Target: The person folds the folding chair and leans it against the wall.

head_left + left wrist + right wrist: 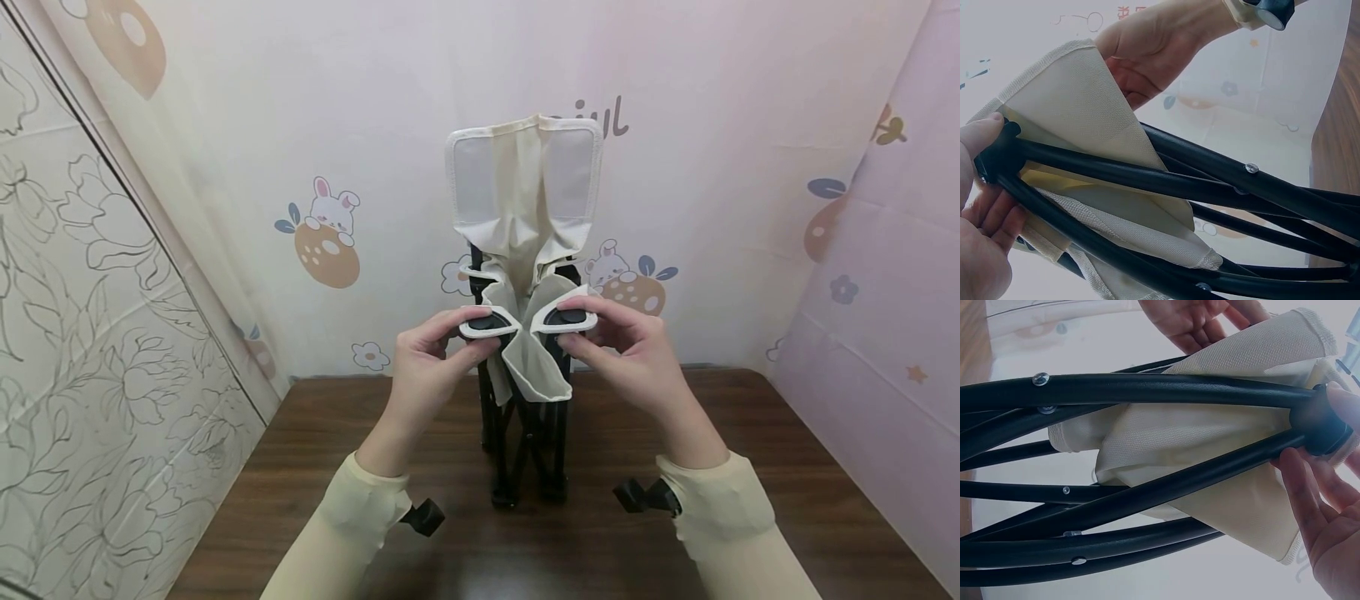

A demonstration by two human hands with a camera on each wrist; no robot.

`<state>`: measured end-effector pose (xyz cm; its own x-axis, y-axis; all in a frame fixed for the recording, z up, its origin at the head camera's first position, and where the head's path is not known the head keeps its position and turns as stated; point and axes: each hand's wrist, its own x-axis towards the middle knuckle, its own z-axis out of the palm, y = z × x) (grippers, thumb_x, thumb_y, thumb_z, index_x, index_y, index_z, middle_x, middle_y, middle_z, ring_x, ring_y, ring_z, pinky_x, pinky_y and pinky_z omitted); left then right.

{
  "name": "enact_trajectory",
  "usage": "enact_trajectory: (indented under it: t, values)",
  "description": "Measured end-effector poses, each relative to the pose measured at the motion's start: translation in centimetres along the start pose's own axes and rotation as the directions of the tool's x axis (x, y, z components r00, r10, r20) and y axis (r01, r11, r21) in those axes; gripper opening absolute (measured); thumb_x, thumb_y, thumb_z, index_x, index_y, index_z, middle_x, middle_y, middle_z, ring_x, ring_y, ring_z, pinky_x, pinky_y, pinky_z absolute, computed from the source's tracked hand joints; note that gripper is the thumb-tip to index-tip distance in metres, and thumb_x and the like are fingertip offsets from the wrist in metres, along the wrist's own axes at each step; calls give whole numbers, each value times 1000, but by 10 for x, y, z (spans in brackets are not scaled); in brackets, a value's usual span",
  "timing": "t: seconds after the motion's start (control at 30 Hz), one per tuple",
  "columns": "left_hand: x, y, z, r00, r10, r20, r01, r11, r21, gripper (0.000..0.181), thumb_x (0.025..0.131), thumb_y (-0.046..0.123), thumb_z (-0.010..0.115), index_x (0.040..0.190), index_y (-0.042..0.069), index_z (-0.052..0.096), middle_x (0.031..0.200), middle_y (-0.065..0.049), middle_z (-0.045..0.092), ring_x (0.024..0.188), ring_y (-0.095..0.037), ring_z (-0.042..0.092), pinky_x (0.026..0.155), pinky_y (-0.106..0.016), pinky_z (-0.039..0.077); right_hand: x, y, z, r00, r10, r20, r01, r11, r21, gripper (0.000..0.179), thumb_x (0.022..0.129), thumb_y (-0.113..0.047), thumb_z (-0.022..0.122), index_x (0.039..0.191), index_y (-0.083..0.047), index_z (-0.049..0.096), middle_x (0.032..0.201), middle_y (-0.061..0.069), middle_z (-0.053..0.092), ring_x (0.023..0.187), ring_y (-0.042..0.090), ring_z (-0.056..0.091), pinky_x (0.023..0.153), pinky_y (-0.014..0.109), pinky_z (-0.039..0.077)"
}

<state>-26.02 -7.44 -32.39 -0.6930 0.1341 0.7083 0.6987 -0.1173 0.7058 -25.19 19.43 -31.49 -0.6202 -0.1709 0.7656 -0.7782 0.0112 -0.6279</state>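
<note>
A small folding chair with cream fabric (520,179) and a black tube frame (560,433) stands upright on the table, folded narrow. My left hand (426,362) pinches its near left seat corner between thumb and fingers. Opposite it, my right hand (636,358) grips the near right corner in the same way. The two corners are close together, with the seat cloth (536,371) sagging in a fold between them. Up close in the left wrist view, the thumb lies on a black corner joint (1004,153). The right wrist view shows fingers around the other joint (1315,422).
The dark wooden table (337,467) carries the chair legs. Behind it hangs a curtain (405,167) printed with rabbits and carrots, and a flower-patterned sheet (112,333) hangs at the left. Small black devices (425,517) are attached at both wrists.
</note>
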Motion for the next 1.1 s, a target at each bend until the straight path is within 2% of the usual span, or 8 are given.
enact_trajectory:
  t: [0.4, 0.8, 1.1]
  values:
    - [2, 0, 2, 1000, 7, 0, -7, 1000, 12, 35, 89, -8, 85, 123, 0, 80, 120, -9, 80, 112, -28, 72, 98, -32, 60, 1, 1, 1, 1000, -8, 0, 8, 1000, 8, 46, 81, 27, 78, 123, 8, 75, 106, 6, 79, 69, 12, 67, 58, 20, 50]
    - [3, -2, 3, 1000, 30, -2, -30, 999, 11, 35, 88, -11, 85, 122, -3, 79, 118, -13, 80, 109, -27, 73, 97, -32, 59, 3, 1, 3, 1000, -5, 5, 5, 999, 32, 45, 81, 28, 77, 122, 9, 74, 103, 6, 79, 70, 11, 70, 60, 19, 53]
    - [5, -4, 7, 999, 43, -9, -43, 999, -15, 34, 87, -12, 84, 120, -7, 78, 116, -15, 79, 105, -24, 73, 97, -31, 58, 3, 0, 4, 1000, 28, 10, -28, 1000, 10, 44, 82, 26, 78, 122, 8, 75, 102, 6, 80, 74, 13, 75, 65, 20, 58]
